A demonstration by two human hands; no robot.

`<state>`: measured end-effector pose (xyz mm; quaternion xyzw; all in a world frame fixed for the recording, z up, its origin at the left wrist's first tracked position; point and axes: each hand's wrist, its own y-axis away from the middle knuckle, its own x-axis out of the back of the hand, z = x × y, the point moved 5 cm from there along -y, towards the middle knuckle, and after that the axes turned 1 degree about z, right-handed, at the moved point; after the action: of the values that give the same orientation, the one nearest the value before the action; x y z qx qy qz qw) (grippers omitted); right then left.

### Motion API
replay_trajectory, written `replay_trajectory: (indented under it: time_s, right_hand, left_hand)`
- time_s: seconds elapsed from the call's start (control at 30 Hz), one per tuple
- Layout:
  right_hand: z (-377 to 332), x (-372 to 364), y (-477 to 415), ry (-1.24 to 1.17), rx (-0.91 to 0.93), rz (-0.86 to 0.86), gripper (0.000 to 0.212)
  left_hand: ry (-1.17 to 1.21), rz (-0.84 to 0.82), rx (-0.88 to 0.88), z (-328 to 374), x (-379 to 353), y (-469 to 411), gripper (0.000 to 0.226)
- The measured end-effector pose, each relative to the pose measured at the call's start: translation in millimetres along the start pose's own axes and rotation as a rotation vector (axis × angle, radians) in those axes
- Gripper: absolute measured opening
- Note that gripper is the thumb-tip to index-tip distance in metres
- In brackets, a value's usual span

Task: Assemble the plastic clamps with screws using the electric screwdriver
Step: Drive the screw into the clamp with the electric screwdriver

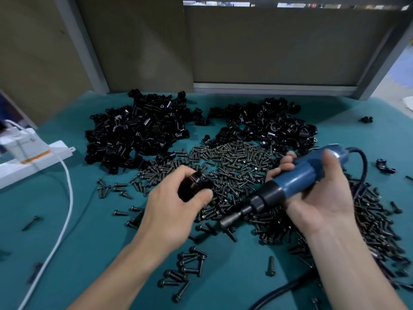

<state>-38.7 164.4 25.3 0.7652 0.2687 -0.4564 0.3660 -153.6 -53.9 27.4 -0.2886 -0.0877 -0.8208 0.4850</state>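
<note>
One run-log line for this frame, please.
left hand grips black clamp | right hand holds electric screwdriver | socket bit apart from clamp | screw pile beneath

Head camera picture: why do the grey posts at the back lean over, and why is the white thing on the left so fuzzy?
Head view: the wide-angle lens bends the edges, so the left grey post leans; the white power strip at the left edge is smeared; the blue screwdriver and screws in the middle look sharper; the light is soft and the shadows are faint.

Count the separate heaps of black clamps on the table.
2. The left heap lies at the back left, the right heap at the back right, both behind the screws. Loose clamps lie apart, uncounted.
</note>
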Motion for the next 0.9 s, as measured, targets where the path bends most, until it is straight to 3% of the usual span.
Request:
replay_trajectory:
  time_s: [0.3, 0.57, 0.9]
  right_hand:
    - [4, 8, -2, 0.14, -0.09, -0.049, 0.074]
    - [13, 10, -5, 0.199, -0.149, -0.044, 0.064]
    - [22, 3, -1, 0.246, -0.185, -0.006, 0.078]
  left_hand:
    - [-0.006, 0.006, -0.125, 11, 4, 6, 0.017]
    - [0.02, 0.018, -0.131, 12, -1, 8, 0.033]
    - [-0.101, 0.053, -0.066, 2, -5, 4, 0.044]
